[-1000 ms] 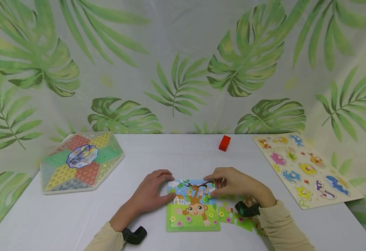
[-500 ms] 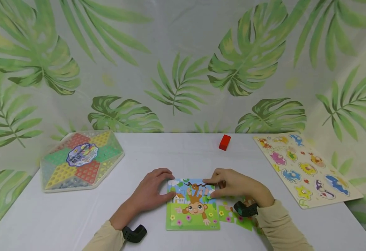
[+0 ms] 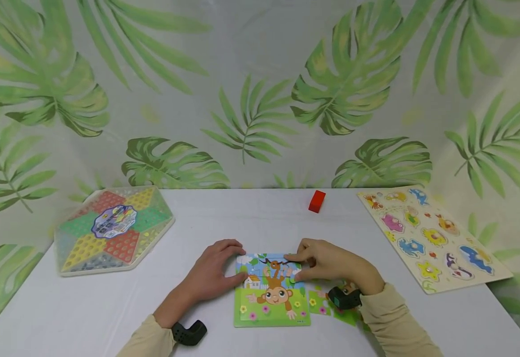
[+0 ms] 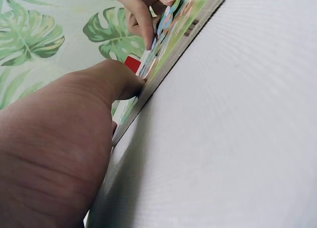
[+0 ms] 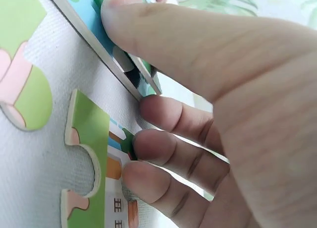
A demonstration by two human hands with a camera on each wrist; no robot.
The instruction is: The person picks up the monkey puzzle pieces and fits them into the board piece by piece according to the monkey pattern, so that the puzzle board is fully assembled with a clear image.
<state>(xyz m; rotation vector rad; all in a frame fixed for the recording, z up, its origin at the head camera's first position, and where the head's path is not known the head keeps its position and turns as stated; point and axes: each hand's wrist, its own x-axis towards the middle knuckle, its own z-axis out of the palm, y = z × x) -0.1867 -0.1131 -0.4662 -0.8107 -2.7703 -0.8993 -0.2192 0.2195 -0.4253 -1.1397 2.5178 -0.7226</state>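
A jigsaw puzzle (image 3: 260,320) with an upside-down monkey picture lies on the white table in the head view. My left hand (image 3: 212,272) holds its left side, thumb on the left edge and index finger at the upper corner. At the upper right corner my right hand (image 3: 328,260) pinches a puzzle piece (image 5: 146,69). In the right wrist view that piece sits slightly raised and tilted over the board, thumb on top, other fingers curled below. Loose puzzle pieces (image 3: 319,303) lie right of the board, partly hidden under the right wrist.
A hexagonal Chinese checkers board (image 3: 121,245) lies at the left. A red block (image 3: 317,202) stands near the back edge. An animal peg puzzle board (image 3: 420,270) lies at the right, overhanging the table edge. Leaf-patterned cloth (image 3: 260,124) hangs behind.
Both hands keep nearly the same place on the puzzle. The whole head view has shifted slightly to the left.
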